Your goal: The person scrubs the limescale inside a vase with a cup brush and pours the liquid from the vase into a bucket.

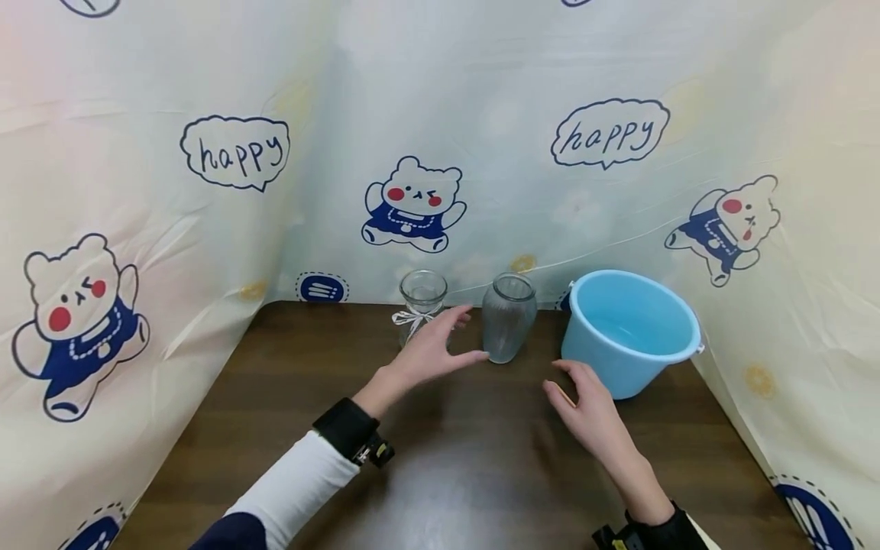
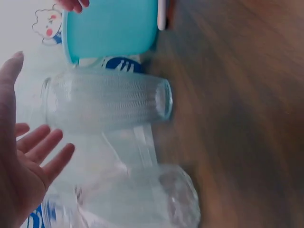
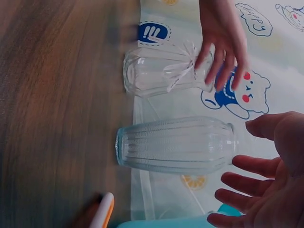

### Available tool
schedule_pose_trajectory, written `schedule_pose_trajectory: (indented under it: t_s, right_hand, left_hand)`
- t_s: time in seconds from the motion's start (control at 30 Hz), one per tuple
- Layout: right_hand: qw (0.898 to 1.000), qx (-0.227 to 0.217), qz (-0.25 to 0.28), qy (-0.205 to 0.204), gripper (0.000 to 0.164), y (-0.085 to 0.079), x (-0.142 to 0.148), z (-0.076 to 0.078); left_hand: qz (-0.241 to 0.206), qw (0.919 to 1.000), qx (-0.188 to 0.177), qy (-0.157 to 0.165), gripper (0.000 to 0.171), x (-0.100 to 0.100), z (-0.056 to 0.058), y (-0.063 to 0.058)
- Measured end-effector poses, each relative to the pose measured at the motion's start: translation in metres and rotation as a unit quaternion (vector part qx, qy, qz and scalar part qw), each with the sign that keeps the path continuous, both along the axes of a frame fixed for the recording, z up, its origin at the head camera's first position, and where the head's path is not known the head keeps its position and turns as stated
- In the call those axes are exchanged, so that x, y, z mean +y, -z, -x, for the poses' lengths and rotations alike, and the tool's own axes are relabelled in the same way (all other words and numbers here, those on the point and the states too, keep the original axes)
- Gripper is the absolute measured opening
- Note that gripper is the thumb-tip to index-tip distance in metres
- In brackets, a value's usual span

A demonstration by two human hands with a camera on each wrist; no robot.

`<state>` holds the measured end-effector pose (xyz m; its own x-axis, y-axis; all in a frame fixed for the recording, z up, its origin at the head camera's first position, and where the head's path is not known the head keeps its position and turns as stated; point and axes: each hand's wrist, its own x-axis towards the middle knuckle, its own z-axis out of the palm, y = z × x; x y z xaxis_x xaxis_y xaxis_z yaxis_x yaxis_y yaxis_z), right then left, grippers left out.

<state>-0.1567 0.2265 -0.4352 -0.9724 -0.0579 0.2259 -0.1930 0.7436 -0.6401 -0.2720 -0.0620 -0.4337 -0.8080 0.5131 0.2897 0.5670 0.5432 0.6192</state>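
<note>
My left hand (image 1: 429, 347) reaches in with fingers extended and thumb apart, between two glass vases. It overlaps the clear vase (image 3: 147, 71) with a white ribbon bow on its neck. Its thumb tip comes close to the ribbed, bluish glass vase (image 1: 509, 321) in the head view. My right hand (image 1: 587, 412) hovers in front of the light blue bucket (image 1: 632, 313), fingers loosely spread and holding nothing. In the right wrist view, the right fingers (image 3: 251, 183) are spread near the ribbed vase's mouth. Both vases stand upright.
A slim white-and-orange object (image 3: 102, 211) lies on the brown wooden table (image 1: 440, 473) by the bucket, hidden behind my right hand in the head view. A printed cloth (image 1: 509, 191) with bears and "happy" bubbles hangs behind the table and along its sides.
</note>
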Motion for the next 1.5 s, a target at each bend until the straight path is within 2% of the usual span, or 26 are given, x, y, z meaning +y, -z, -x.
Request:
schedule_pose_trajectory:
  t_s: [0.1,0.2,0.4,0.53,0.63,0.77,0.9,1.03,1.17,1.33,1.5]
  right_hand:
    - [1.000,0.002,-0.002,0.008,0.047,0.003,0.000,-0.003]
    - [1.000,0.006,-0.010,0.017,0.047,0.003,0.001,-0.004]
    - [0.999,0.018,-0.021,0.026,0.049,0.003,0.006,-0.006]
    - [0.999,0.024,-0.017,0.025,0.047,0.005,0.007,-0.008]
    - [0.999,0.032,-0.015,0.021,0.044,0.008,0.007,-0.007]
    - [0.999,0.043,-0.019,0.018,0.040,0.009,0.007,-0.006]
    - [0.999,0.037,-0.021,0.017,0.037,0.009,0.009,-0.004]
    - [0.999,0.028,-0.020,0.017,0.035,0.012,0.010,-0.005]
    - [0.999,0.017,-0.020,0.018,0.035,0.014,0.011,-0.006]
    - [0.999,-0.014,-0.020,0.029,0.036,0.015,0.012,-0.007]
    - [0.999,-0.007,-0.025,0.027,0.036,0.016,0.011,-0.005]
  left_hand:
    - [0.038,0.9989,0.026,0.001,0.094,0.020,0.011,-0.001]
    - [0.067,0.9969,0.036,-0.021,0.102,0.038,0.021,-0.002]
    - [-0.006,0.9981,-0.021,-0.058,0.111,0.068,0.047,0.007]
    - [-0.053,0.9945,-0.053,-0.074,0.118,0.080,0.059,0.015]
    - [-0.070,0.9913,-0.070,-0.086,0.117,0.086,0.066,0.023]
    - [-0.079,0.9893,-0.079,-0.094,0.112,0.090,0.073,0.030]
    - [-0.111,0.9862,-0.087,-0.087,0.112,0.095,0.079,0.033]
    - [-0.155,0.9781,-0.114,-0.080,0.113,0.100,0.083,0.040]
    - [-0.178,0.9711,-0.134,-0.085,0.118,0.104,0.085,0.048]
    - [-0.184,0.9711,-0.132,-0.076,0.116,0.108,0.089,0.052]
    - [-0.188,0.9712,-0.122,-0.080,0.108,0.111,0.094,0.050]
